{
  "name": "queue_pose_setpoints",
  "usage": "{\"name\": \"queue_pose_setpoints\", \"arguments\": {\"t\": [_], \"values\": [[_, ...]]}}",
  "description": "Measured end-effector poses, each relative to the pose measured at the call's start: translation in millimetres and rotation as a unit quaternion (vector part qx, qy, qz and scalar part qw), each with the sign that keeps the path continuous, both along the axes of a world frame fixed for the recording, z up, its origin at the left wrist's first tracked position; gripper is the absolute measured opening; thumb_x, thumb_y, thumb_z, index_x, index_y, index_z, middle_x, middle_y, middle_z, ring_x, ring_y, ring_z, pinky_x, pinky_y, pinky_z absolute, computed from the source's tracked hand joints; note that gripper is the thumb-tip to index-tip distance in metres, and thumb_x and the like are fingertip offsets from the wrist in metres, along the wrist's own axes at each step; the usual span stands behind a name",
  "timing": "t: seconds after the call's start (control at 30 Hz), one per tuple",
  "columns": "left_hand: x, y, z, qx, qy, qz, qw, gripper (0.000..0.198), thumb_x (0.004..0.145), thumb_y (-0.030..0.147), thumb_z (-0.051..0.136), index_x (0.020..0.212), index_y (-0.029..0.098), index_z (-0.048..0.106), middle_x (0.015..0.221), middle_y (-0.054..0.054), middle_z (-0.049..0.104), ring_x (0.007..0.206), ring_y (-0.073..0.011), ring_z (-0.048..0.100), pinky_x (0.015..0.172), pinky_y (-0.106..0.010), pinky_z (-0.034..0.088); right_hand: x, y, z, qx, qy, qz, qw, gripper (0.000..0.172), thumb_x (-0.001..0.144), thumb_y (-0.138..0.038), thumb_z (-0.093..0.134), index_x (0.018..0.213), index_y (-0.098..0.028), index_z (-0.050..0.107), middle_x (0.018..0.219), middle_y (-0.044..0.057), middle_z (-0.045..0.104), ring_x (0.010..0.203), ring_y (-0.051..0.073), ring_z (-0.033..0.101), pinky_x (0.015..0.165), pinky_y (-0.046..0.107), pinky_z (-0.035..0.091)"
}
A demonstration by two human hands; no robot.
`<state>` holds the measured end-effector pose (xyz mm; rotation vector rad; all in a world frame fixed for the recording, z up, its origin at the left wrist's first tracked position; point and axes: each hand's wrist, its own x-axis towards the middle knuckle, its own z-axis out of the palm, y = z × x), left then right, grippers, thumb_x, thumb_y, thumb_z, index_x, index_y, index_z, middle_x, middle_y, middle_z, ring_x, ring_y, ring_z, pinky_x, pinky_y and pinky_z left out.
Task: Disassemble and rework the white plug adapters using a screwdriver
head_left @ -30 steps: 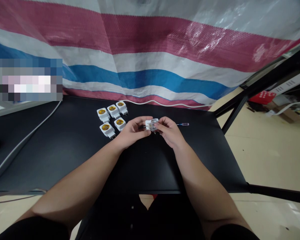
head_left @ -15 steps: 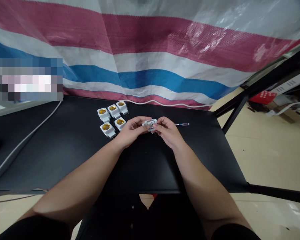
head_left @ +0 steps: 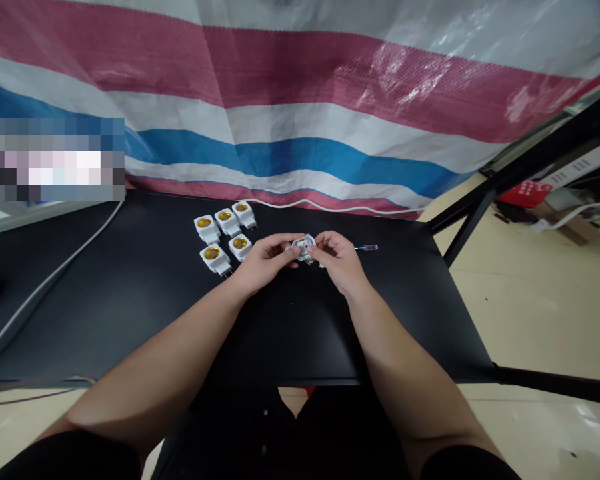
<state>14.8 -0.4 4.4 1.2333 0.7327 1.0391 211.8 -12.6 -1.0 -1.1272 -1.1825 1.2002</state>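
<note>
Above the back half of the black worktop (head_left: 290, 327), roughly midway between its left and right edges as seen here, a small white shell (head_left: 303, 241) is held with its hollow side facing up. The left hand (head_left: 259, 265) pinches its left end between thumb and fingers, and the right hand (head_left: 344, 263) pinches its right end, the thumb pressed on the near rim. Small parts seem to sit in the hollow, too small to make out, and thin bits show just below it. Left of the hands, toward the back edge, stand five white plug units (head_left: 213, 260), three behind and two in front, each with a round recess holding an amber-gold disc. A screwdriver (head_left: 369, 247) lies between the right hand and the right edge, its shaft partly hidden. A white cable (head_left: 307, 203) runs along the back edge; another cable (head_left: 55, 274) crosses toward the left edge.
</note>
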Motion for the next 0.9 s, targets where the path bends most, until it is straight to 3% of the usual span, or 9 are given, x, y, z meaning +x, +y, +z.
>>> {"name": "queue_pose_setpoints", "arguments": {"t": [0.1, 0.37, 0.53, 0.63, 0.9], "values": [[0.1, 0.7, -0.7, -0.001, -0.010, 0.000, 1.000, 0.042, 0.085, 0.038, 0.091, 0.122, 0.022, 0.082, 0.082, -0.001, 0.068, 0.080, -0.0149, 0.069, 0.071, -0.028, 0.066, -1.3, -1.0, 0.6, 0.015, 0.005, 0.006, 1.000, 0.038, 0.072, -0.042, 0.094, 0.091, -0.023, 0.067, 0.079, -0.003, 0.066, 0.071, 0.014, 0.063, 0.069, 0.030, 0.053], [0.8, 0.6, -3.4, -0.026, -0.024, 0.027, 0.999, 0.044, 0.085, 0.039, 0.091, 0.122, 0.018, 0.080, 0.096, -0.005, 0.075, 0.084, -0.0145, 0.075, 0.076, -0.026, 0.068, -4.2, -2.9, 3.0, 0.004, 0.035, 0.029, 0.999, 0.038, 0.075, -0.041, 0.093, 0.093, -0.023, 0.064, 0.078, -0.004, 0.065, 0.069, 0.013, 0.064, 0.064, 0.027, 0.053], [1.3, 1.5, -3.1, -0.018, -0.024, 0.066, 0.997, 0.043, 0.082, 0.037, 0.093, 0.118, 0.018, 0.081, 0.088, -0.001, 0.070, 0.076, -0.0119, 0.073, 0.074, -0.025, 0.068, -5.3, -6.3, 4.3, -0.062, 0.081, 0.063, 0.993, 0.047, 0.074, -0.047, 0.095, 0.098, -0.025, 0.061, 0.092, -0.004, 0.068, 0.076, 0.013, 0.071, 0.074, 0.033, 0.065], [1.0, 1.9, -3.4, -0.002, -0.009, 0.087, 0.996, 0.040, 0.082, 0.034, 0.092, 0.116, 0.017, 0.081, 0.076, 0.003, 0.062, 0.068, -0.0105, 0.069, 0.072, -0.026, 0.069, -5.3, -7.7, 5.7, -0.082, 0.093, 0.086, 0.989, 0.052, 0.073, -0.046, 0.096, 0.101, -0.026, 0.058, 0.093, -0.005, 0.069, 0.071, 0.013, 0.071, 0.069, 0.034, 0.068], [0.5, 2.4, -4.2, 0.024, 0.017, 0.115, 0.993, 0.040, 0.081, 0.033, 0.092, 0.115, 0.016, 0.081, 0.074, 0.004, 0.056, 0.064, -0.0102, 0.066, 0.073, -0.030, 0.071, -4.1, -5.1, 2.3, 0.008, 0.048, 0.054, 0.997, 0.043, 0.074, -0.042, 0.095, 0.090, -0.024, 0.059, 0.081, -0.005, 0.065, 0.065, 0.011, 0.065, 0.064, 0.030, 0.065]]}}
